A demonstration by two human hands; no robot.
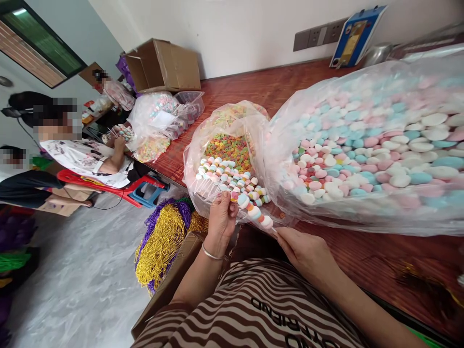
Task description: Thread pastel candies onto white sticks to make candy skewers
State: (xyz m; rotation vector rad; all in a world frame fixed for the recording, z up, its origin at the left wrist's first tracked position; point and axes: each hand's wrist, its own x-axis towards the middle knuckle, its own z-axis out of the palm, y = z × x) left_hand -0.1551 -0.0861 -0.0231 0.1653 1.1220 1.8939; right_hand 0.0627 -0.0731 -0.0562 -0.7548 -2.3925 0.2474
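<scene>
A candy skewer [254, 213] with pink, white, blue and orange pieces on a white stick slants between my hands. My right hand [304, 249] grips the bare lower end of the stick. At the far end, my left hand [222, 220] is closed, thumb and fingers pinching the top of the skewer beside a small coloured piece. Just beyond lie several finished candy skewers [217, 169] on an open plastic bag [192, 159] of small multicoloured ring candies [232, 145]. To the right, a large clear bag [282, 116] holds pink, white and blue marshmallow-like candies [362, 145].
A reddish wooden table [250, 87] runs along the wall. Farther left are a cardboard box [177, 65], more candy bags [152, 111] and seated people, one [90, 159] on a red chair. Gold and purple bead strands [163, 246] hang below the edge. A blue device [357, 36] stands behind.
</scene>
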